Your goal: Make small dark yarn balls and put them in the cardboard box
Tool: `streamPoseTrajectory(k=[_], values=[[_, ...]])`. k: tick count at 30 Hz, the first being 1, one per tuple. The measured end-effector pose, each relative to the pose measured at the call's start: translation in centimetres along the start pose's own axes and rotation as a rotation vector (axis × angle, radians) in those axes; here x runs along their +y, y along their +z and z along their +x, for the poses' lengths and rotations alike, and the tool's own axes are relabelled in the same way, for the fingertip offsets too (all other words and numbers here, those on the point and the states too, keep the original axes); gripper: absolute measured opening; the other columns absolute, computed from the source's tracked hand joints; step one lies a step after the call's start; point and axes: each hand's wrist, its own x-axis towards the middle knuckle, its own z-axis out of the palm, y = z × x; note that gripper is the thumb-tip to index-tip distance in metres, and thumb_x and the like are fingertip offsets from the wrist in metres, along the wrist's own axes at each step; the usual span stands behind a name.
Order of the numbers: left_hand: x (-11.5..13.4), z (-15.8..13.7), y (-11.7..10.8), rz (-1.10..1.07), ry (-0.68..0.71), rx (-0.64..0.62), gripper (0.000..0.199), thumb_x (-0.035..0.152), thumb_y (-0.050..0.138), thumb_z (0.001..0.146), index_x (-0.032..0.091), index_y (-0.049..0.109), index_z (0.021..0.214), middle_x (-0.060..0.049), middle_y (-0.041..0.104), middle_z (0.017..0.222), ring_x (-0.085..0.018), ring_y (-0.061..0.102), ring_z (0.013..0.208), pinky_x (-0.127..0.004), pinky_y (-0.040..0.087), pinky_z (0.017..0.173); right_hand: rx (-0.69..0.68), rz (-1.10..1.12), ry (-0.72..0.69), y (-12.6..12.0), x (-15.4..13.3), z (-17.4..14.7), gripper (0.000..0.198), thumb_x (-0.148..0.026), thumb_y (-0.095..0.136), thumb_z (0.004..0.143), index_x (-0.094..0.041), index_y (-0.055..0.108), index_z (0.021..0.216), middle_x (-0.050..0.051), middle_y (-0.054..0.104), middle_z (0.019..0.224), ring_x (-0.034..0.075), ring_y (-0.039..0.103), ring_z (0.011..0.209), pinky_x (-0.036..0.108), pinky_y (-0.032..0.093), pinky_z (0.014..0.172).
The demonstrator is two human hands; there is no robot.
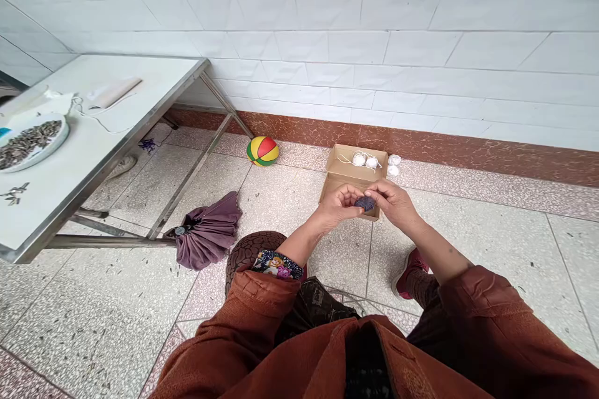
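Note:
A small ball of dark grey-blue yarn (364, 203) is held between my two hands, above the near part of an open cardboard box (337, 182). The fingers of my left hand (340, 204) curl round its left side. My right hand (391, 202) pinches at its upper right edge, with thumb and fingertips close together. Any loose strand between the fingers is too small to make out. White yarn balls (359, 159) with a trailing end lie on the box's raised lid side. More white balls (394, 165) sit on the floor just right of the box.
A metal-framed table (163, 84) stands at the left, bearing a tray of dried pieces (35, 142). Beneath its edge lies a purple folded umbrella (210, 230). A colourful ball (262, 151) rests near the table leg. The tiled wall (346, 47) runs behind the box.

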Motion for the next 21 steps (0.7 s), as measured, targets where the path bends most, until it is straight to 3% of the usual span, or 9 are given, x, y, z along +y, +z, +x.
streamPoseTrajectory(k=[5, 10, 15, 18, 21], values=[[0.0, 0.4, -0.2, -0.061, 0.125, 0.184, 0.053, 0.019, 0.083, 0.063, 0.021, 0.054, 0.108, 0.001, 0.067, 0.092, -0.011, 0.062, 0.081, -0.026, 0.045, 0.078, -0.094, -0.031, -0.007, 1.6, 0.1, -1.0, 0.019, -0.031, 0.053, 0.096, -0.023, 0.064, 0.084, 0.003, 0.066, 0.080, 0.020, 0.063, 0.078, 0.033, 0.050, 0.072], [-0.7, 0.9, -0.6, 0.123, 0.126, 0.342, 0.037, 0.016, 0.081, 0.062, 0.017, 0.059, 0.092, 0.001, 0.066, 0.086, -0.010, 0.059, 0.076, -0.026, 0.045, 0.075, -0.190, 0.004, -0.102, 1.1, -1.5, -1.3, 0.017, -0.031, 0.054, 0.098, -0.023, 0.066, 0.087, 0.003, 0.068, 0.084, 0.019, 0.063, 0.076, 0.032, 0.050, 0.073], [-1.0, 0.7, -0.5, 0.144, 0.020, 0.207, 0.033, 0.017, 0.083, 0.061, 0.016, 0.059, 0.085, 0.003, 0.063, 0.075, -0.008, 0.055, 0.066, -0.025, 0.042, 0.068, -0.081, 0.016, -0.071, 0.0, -1.4, -0.2, 0.018, -0.035, 0.058, 0.096, -0.024, 0.067, 0.085, 0.004, 0.069, 0.082, 0.021, 0.064, 0.077, 0.035, 0.051, 0.074], [-0.9, 0.2, -0.6, 0.019, -0.037, 0.121, 0.036, 0.021, 0.086, 0.060, 0.015, 0.062, 0.086, 0.002, 0.066, 0.078, -0.008, 0.057, 0.069, -0.026, 0.043, 0.071, 0.006, 0.015, -0.032, 0.3, -0.5, 0.3, 0.020, -0.039, 0.060, 0.095, -0.024, 0.066, 0.083, 0.004, 0.067, 0.080, 0.021, 0.063, 0.076, 0.035, 0.050, 0.073], [-0.6, -0.3, -0.7, -0.194, -0.062, 0.129, 0.042, 0.025, 0.090, 0.059, 0.015, 0.063, 0.090, 0.000, 0.069, 0.084, -0.009, 0.061, 0.072, -0.027, 0.047, 0.073, 0.030, 0.053, 0.015, 1.3, 0.1, 0.2, 0.023, -0.041, 0.055, 0.097, -0.023, 0.063, 0.083, 0.003, 0.065, 0.077, 0.020, 0.060, 0.071, 0.033, 0.048, 0.069]])
